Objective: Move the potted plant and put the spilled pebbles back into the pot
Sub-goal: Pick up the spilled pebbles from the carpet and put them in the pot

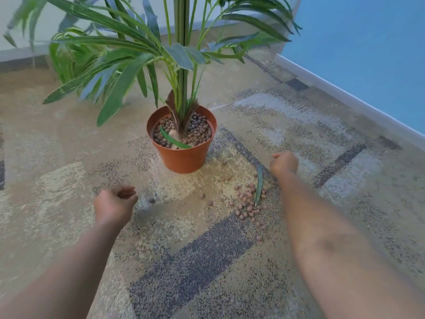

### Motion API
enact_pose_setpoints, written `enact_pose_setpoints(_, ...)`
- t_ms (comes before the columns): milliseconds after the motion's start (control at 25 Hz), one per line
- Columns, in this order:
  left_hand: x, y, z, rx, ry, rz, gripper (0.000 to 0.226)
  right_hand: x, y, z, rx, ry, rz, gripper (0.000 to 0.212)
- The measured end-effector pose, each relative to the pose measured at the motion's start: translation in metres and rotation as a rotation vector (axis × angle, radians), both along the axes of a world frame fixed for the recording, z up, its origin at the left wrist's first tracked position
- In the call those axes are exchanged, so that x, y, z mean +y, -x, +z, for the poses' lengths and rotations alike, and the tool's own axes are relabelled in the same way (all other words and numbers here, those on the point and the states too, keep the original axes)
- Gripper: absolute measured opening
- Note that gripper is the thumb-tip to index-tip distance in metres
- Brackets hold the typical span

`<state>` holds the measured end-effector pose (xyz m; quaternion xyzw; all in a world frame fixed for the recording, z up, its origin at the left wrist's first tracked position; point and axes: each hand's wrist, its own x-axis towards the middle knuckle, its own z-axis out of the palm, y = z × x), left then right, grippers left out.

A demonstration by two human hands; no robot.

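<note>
- A carpet covers the floor, beige with pale patches and dark grey bars running at angles.
- A blue wall closes the right side, with a white skirting board along its foot. A paler wall stands at the back left.
- The pot, terracotta-coloured, stands upright on the carpet at mid-frame, its mouth up.
- The plant stem rises straight from the pot and out of the top of the view, with long fronds spreading left and right.
- Brown pebbles fill the pot, and a loose green leaf lies slantwise on them.
- The spilled pebbles lie on the carpet in front and to the right of the pot, apart from it. The patch is longer from far to near, with a few strays to its left.
- A fallen leaf lies among them, its length running from far to near.
- The left hand hovers left of the spill, its grip slack: fingers loosely curled, nothing in them.
- The right hand is just right of the pot, its grip closed in a fist with nothing seen in it.
</note>
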<state>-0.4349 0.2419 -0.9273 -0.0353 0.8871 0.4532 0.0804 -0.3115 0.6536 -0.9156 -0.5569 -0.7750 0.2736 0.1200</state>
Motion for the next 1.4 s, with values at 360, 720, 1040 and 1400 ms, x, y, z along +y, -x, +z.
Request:
enact_pose_setpoints(360,0.039,0.003,-0.029,-0.037,0.11,-0.102,0.023,0.021,0.001,-0.033,-0.316,-0.114,0.203,0.012)
enact_pose_setpoints(720,0.029,0.002,-0.026,-0.092,0.068,-0.196,0.034,-0.035,0.077,-0.005,0.013,0.051,0.422,0.004)
enact_pose_setpoints(1040,0.022,-0.01,-0.024,0.22,0.435,-0.442,0.026,-0.083,0.089,-0.026,-0.089,-0.122,0.574,0.026)
enact_pose_setpoints(1400,0.113,-0.037,-0.007,0.336,0.171,-0.689,0.015,-0.061,0.052,-0.031,0.071,-0.163,0.546,0.025)
